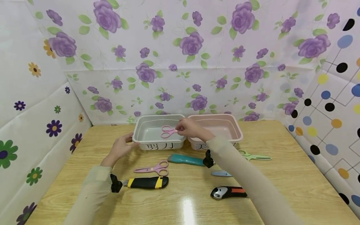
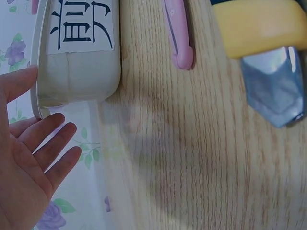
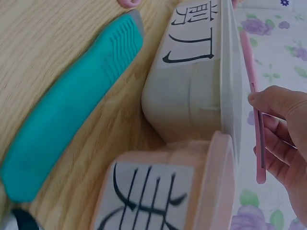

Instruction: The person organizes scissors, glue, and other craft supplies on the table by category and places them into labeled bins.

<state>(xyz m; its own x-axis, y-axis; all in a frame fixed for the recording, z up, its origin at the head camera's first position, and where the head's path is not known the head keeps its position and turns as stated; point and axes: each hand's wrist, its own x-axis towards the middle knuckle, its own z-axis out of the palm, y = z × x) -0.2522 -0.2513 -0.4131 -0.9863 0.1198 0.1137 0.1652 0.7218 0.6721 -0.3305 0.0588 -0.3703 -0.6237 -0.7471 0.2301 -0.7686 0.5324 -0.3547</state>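
Observation:
My right hand [image 1: 189, 127] pinches pink scissors [image 1: 166, 134] near the blade end, handle loops pointing left over the grey bin [image 1: 160, 145]. In the right wrist view the scissors [image 3: 259, 139] show edge-on between thumb and fingers, beyond the bin's rim. My left hand [image 1: 121, 147] touches the grey bin's left front corner. The left wrist view shows that hand [image 2: 33, 158] with thumb at the rim [image 2: 37, 96] and the other fingers spread, loosely extended. A label with black characters [image 2: 81, 24] is on the bin's front. Beside it stands a pink bin [image 1: 239, 134], also labelled.
On the wooden table [image 1: 157, 206] lie pink scissors [image 1: 152, 169], a black-and-yellow utility knife [image 1: 146, 182], a teal utility knife [image 1: 187, 159], green scissors [image 1: 257, 157], a black-and-red utility knife [image 1: 229, 192] and a light-blue tool [image 1: 220, 173] partly hidden by the right arm. Flowered cloth [image 1: 174, 81] hangs behind.

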